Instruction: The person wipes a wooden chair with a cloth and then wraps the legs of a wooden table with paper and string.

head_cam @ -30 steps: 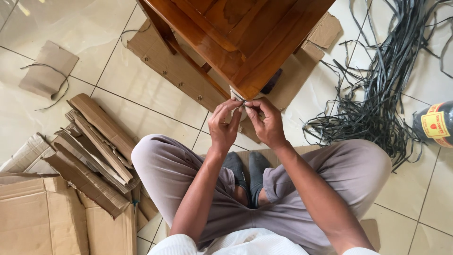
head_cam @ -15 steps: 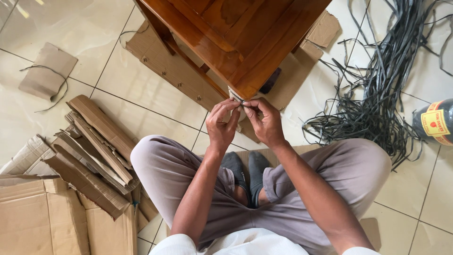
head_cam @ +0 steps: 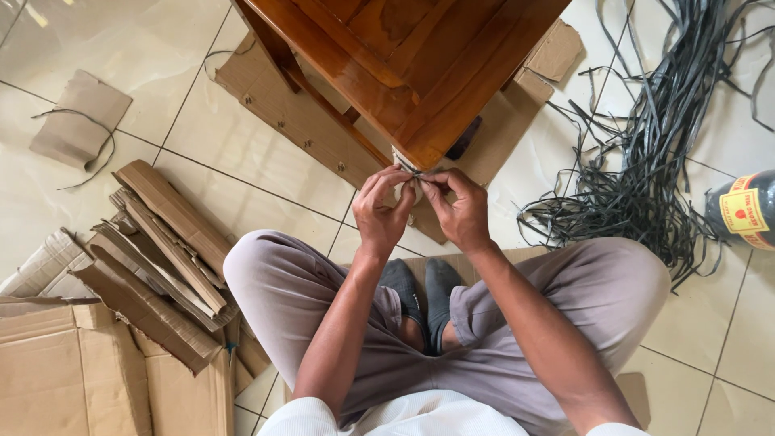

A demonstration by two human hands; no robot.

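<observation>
At the near corner of one brown wooden table (head_cam: 420, 64), two hands met: the left hand (head_cam: 383, 211) and the right hand (head_cam: 460, 211) both had fingers pinched shut on one pale strip (head_cam: 405, 161) lying against the table's corner, just above the person's two crossed legs. Beneath the table lay one flat cardboard sheet (head_cam: 291, 113). Off to the person's left sat one heap of folded cardboard pieces (head_cam: 161, 250); to the right, one tangle of black straps (head_cam: 646, 161) beside one dark bottle (head_cam: 747, 211).
</observation>
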